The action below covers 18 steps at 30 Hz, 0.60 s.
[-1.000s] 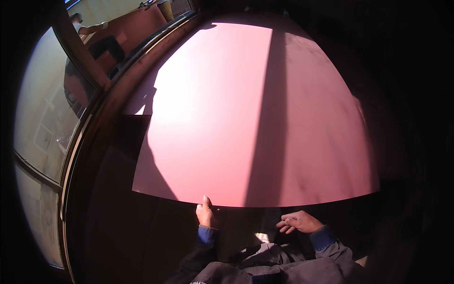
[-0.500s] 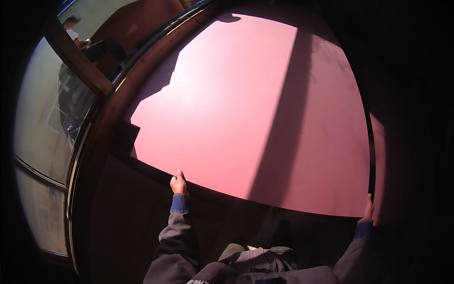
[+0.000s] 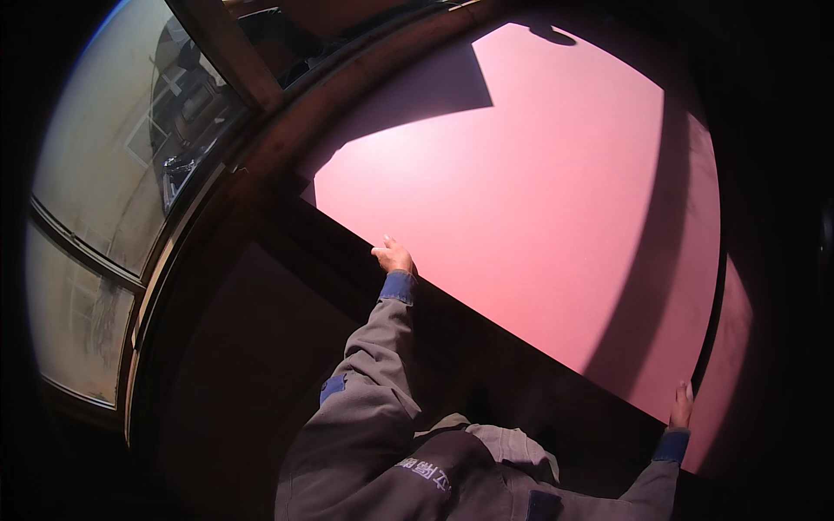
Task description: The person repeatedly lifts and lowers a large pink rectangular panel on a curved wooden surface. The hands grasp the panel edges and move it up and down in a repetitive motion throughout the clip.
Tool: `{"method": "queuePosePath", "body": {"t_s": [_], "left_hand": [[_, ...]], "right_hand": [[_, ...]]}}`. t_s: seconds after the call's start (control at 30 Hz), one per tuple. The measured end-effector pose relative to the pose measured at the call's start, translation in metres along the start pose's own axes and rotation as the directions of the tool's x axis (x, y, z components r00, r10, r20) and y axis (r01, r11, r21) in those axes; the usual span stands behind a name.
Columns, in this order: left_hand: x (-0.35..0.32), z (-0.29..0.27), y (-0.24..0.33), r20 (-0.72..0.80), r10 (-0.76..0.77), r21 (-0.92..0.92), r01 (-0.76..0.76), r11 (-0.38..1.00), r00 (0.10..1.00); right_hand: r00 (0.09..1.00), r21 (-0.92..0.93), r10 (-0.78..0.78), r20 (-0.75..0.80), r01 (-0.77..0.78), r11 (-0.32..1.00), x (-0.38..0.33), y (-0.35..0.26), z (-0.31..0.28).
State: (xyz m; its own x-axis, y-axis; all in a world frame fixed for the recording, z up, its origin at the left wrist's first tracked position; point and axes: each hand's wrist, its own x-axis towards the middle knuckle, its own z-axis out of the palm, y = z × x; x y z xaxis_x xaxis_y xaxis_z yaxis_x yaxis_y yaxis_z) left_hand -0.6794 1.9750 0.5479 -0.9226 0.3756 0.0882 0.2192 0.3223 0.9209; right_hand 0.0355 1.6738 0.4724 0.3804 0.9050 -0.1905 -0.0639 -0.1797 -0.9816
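A large flat pink board fills the middle of the view, sunlit with dark shadow bands across it. My left hand is closed on its near edge, toward the left, with part of the hand on the top face; any fingers underneath are hidden. At the near right corner, my right hand grips the board's side edge. Both arms, in grey sleeves with blue cuffs, reach forward.
Past a dark gap on the right lies another pink surface. To the left stand framed glass panes with a brown post. Deep shadow covers the near side and far right.
The view has turned, so the board's near edge now slants more steeply down to the right. Both hands keep their hold. The person seen at upper left is out of view.
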Motion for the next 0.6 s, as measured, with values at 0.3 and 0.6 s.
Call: {"method": "queuePosePath", "body": {"t_s": [0.3,0.6], "left_hand": [[0.002,0.0,0.012,0.082,0.066,0.034,-0.069,0.997,0.994],[-0.008,0.016,0.045,0.137,0.111,0.137,-0.129,0.982,0.984]], "right_hand": [[0.98,-0.229,-0.042,-0.196,-0.004,0.974,-0.035,0.099,-0.006],[0.905,-0.34,-0.182,-0.385,0.044,0.94,-0.106,0.081,0.016]]}}
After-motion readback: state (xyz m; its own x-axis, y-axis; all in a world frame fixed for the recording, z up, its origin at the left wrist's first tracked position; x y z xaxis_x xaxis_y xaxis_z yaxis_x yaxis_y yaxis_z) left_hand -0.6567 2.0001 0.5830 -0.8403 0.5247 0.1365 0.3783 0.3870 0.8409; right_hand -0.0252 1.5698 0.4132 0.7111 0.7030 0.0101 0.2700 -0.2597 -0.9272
